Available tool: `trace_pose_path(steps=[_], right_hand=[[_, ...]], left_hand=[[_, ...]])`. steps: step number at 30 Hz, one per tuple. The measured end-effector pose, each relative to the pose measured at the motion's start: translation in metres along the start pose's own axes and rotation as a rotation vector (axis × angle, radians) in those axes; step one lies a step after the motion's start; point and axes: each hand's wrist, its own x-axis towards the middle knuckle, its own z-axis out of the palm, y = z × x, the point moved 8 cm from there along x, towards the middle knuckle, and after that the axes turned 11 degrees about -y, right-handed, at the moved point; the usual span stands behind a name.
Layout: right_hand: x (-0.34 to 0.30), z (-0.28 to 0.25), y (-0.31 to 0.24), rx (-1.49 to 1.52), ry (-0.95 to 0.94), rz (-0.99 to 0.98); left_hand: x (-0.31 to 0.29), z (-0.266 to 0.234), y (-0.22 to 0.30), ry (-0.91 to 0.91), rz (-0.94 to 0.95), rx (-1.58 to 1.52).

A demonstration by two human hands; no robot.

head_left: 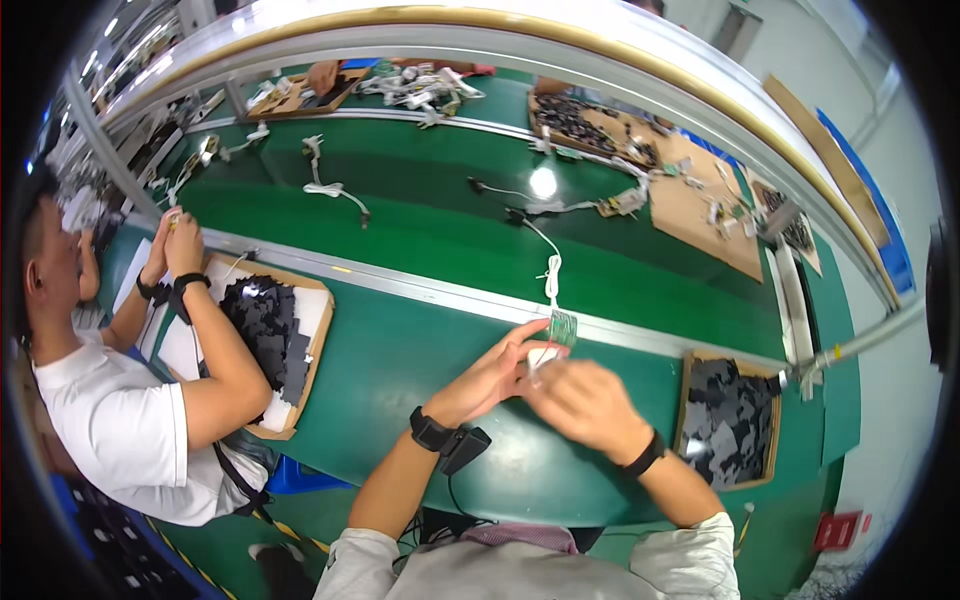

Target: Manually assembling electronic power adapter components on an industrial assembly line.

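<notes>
My left hand (pixel 488 378) is closed, its fingertips at a small green circuit board (pixel 564 328) and a white plastic piece (pixel 541 356). From the board a white cable (pixel 553 268), partly bundled, runs away over the metal rail to a dark plug end on the green belt. A thin red wire shows between the board and the white piece. My right hand (pixel 588 408) is curled in against the white piece, slightly smeared by motion. What its fingertips pinch is hidden behind the knuckles. Both hands are just above the near green bench (pixel 400 370).
A metal rail (pixel 420 290) divides the bench from the green belt (pixel 420 215), where several cabled boards lie. Cardboard trays of dark pieces stand at right (pixel 683 425) and left (pixel 318 365). A co-worker in a white shirt (pixel 130 440) sits at left. An overhead bar (pixel 500 20) crosses above.
</notes>
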Motion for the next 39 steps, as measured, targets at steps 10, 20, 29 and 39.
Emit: trace_pose_path(steps=[10,20,29,39], right_hand=[[-0.097,-0.026,0.013,0.468,0.222,0.519],[-0.103,-0.03,-0.025,0.115,0.238,0.389],[-0.277,-0.067,0.031,-0.021,0.068,1.099],[-0.384,-0.07,0.033,-0.151,0.192,1.44]], left_hand=[[-0.016,0.081,-0.031,-0.344,-0.411,0.714],[-0.074,0.067,-0.072,-0.032,-0.593,0.766],[-0.089,0.119,0.001,-0.202,0.008,0.349],[-0.02,0.095,-0.077,-0.159,-0.35,0.698]])
